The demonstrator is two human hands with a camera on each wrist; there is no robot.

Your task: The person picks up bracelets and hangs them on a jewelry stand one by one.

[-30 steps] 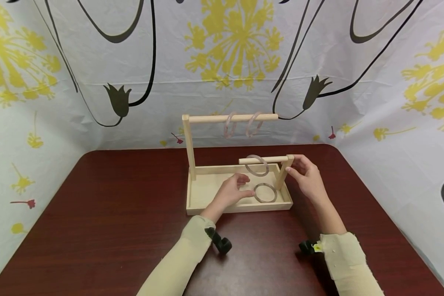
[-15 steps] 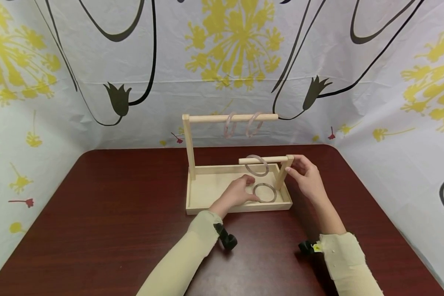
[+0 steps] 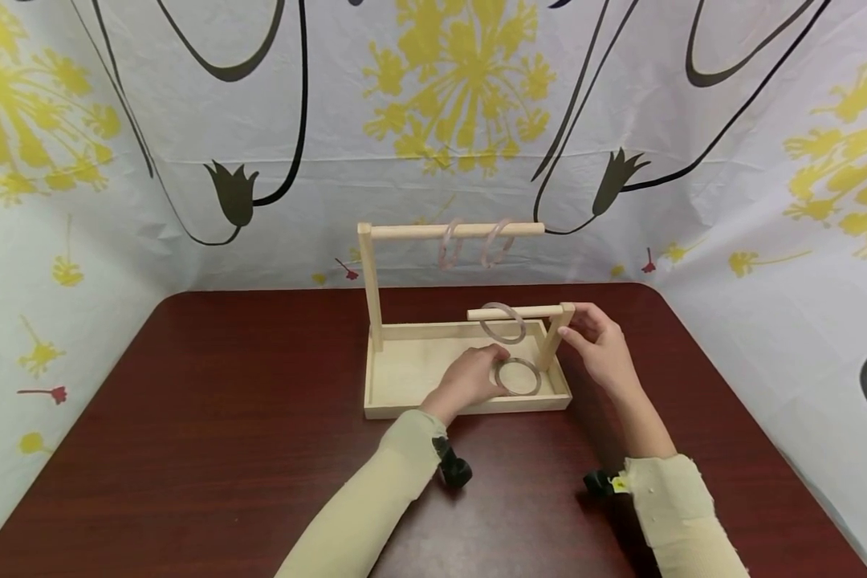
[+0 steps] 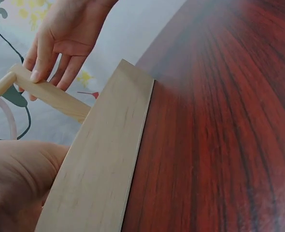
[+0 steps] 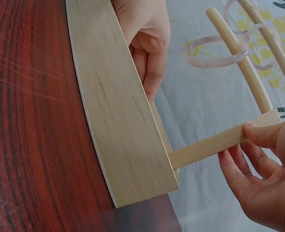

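Observation:
A light wooden bangle stand has a shallow tray point(image 3: 405, 413) with a tall post and a short post point(image 3: 555, 341). My left hand point(image 3: 470, 377) reaches into the tray, its thumb and fingers curled at the left side of a clear greyish bangle point(image 3: 539, 376) lying flat there. In the right wrist view the front wall hides those fingertips. My right hand point(image 3: 607, 349) pinches the short post near its top, thumb point(image 5: 263, 133) on one face and fingers on the other. Another clear bangle point(image 3: 506, 343) hangs on the short post's bar.
Two pinkish clear bangles, a left one point(image 3: 442, 247) and a right one point(image 3: 485, 250), hang on the upper bar point(image 3: 405, 233). The stand rests on a dark red wooden table point(image 3: 224, 417). Behind it hangs a patterned white curtain point(image 3: 318, 104).
My left hand has moved right inside the tray, and its thumb and fingers have come in at the bangle's left side. The right hand has stayed on the short post.

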